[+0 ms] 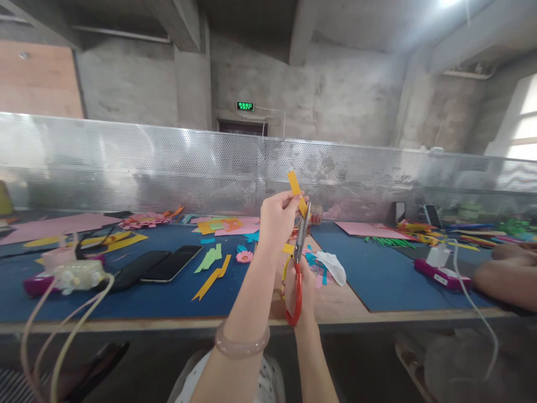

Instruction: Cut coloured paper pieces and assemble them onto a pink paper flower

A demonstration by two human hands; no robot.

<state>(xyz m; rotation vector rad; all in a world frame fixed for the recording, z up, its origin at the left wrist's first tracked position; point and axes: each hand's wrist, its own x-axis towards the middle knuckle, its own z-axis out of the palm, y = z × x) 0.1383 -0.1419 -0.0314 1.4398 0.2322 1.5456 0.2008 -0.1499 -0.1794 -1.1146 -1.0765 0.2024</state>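
Note:
Pinched in my left hand (pixel 279 215) is a narrow yellow paper strip (pixel 295 183), raised above the table and slanting up to the left. My right hand (pixel 307 282) grips a pair of scissors (pixel 298 280) with red handles, its blades pointing up. The blade tips meet the lower end of the strip; whether they cut into it I cannot tell. Below and left of my hands lie yellow paper strips (pixel 212 280), light green paper pieces (pixel 208 257) and a pink paper flower (pixel 244 256). Paper scraps (pixel 321 271) lie beside my right hand.
Two dark phones (pixel 172 263) and a power strip (pixel 71 277) with cables are on the left. Pink paper sheets (pixel 369 229) lie toward the back. At right, another person's arm (pixel 507 274) rests near a purple power strip (pixel 442 277). A perforated metal panel (pixel 168 168) borders the table.

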